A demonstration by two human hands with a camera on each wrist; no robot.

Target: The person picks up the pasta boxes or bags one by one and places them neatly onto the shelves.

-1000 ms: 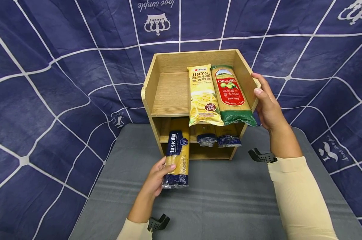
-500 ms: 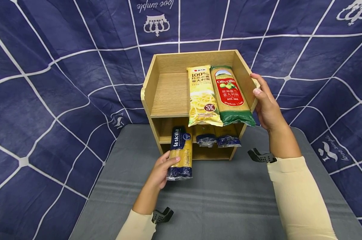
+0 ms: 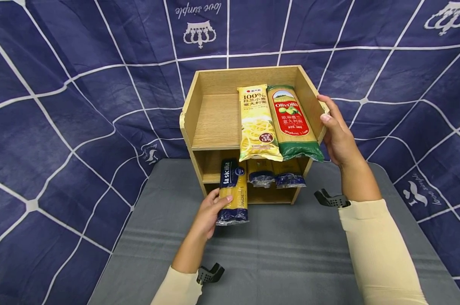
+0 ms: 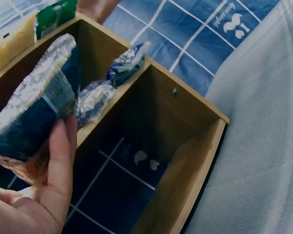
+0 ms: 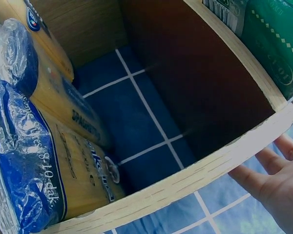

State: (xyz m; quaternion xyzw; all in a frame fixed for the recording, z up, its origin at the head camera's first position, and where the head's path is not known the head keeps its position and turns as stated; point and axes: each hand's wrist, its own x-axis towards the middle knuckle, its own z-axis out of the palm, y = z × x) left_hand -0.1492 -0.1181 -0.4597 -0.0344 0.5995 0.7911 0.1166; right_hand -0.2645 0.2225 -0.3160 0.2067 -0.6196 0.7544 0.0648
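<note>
A pack of spaghetti [image 3: 238, 193], yellow with dark blue ends, is in my left hand [image 3: 206, 217], thumb on top and fingers beneath. Its far end reaches into the left side of the middle compartment of a small wooden shelf [image 3: 214, 127]; its near end sticks out in front. My right hand [image 3: 339, 140] holds the shelf's right side panel, thumb at the front edge and fingers on the outer side. In the right wrist view, two spaghetti packs [image 5: 83, 165] lie side by side in the middle compartment, with the held pack's end beyond them.
On the top level lie a yellow noodle pack [image 3: 258, 123] and a green-ended spaghetti pack [image 3: 292, 116], overhanging the front edge. Below the middle board is a lower compartment [image 4: 136, 146]. A grey cloth [image 3: 275, 250] covers the table; blue checked fabric [image 3: 100, 84] hangs around it.
My left hand has moved forward and slightly right, carrying the spaghetti pack further into the middle compartment. My right hand stays at the shelf's side panel.
</note>
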